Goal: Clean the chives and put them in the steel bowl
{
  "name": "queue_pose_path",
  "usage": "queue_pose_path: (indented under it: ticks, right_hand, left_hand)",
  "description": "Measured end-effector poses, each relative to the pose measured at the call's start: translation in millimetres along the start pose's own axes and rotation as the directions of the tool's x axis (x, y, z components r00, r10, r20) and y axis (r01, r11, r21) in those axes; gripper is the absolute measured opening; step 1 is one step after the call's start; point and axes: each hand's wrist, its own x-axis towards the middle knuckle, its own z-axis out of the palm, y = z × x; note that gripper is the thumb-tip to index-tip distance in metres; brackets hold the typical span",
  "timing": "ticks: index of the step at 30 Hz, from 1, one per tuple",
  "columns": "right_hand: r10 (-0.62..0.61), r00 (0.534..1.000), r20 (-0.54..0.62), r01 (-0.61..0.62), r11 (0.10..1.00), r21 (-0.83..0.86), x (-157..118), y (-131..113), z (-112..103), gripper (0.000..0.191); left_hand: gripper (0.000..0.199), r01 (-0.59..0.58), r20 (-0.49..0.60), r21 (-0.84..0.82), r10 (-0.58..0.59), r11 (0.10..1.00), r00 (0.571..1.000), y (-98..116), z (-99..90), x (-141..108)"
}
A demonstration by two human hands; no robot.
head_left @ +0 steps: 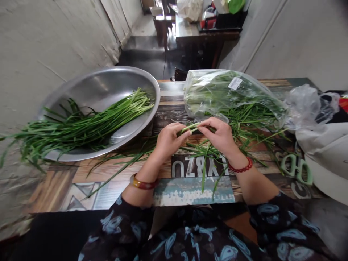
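Between my two hands, near the middle of the table, are a few pale green stalks. My left hand [170, 139] is closed on their left part, thumb and fingers pinched. The fingers of my right hand [219, 134] pinch the stalks' right end. Long green leaves trail from under my left hand across the wood-patterned table [193, 190]. Loose green pieces [203, 154] lie below and beside my right hand. A big metal bowl [104, 85] at the left holds a bundle of long green stalks [108, 121], its leaves hanging over the left rim.
A clear plastic bag [217, 87] of greens lies beyond my right hand. At the right are green-handled scissors [296, 168], crumpled plastic [307, 105] and a white cap [328, 156]. Another table [187, 30] with items stands farther back; walls flank both sides.
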Motion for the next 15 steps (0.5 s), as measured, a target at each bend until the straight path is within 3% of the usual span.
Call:
queue_pose_path:
  ticks: [4,9,11,15]
  right_hand:
    - [0.166,0.986,0.013,-0.166,0.969,0.182,-0.8,2.4,-1.0,0.015]
    - [0.387,0.914,-0.12,-0.267,0.799,0.538,0.5,12.6,-8.5,0.026]
    - [0.401,0.913,-0.078,-0.288,0.768,0.572,0.1,13.1,-8.1,0.029]
    - [0.299,0.944,0.138,-0.327,0.798,0.507,-4.8,5.9,4.8,0.031]
  left_hand:
    - [0.022,0.087,0.055,-0.234,-0.077,0.968,0.996,1.5,-3.4,-0.7]
    - [0.029,0.198,0.13,-0.425,-0.156,0.884,0.979,0.5,-7.2,-3.4]
    - [0.03,0.216,0.139,-0.459,-0.17,0.862,0.976,-0.3,-8.0,-3.8]
    - [0.032,0.231,0.159,-0.46,-0.176,0.857,0.971,0.5,-7.0,-3.4]
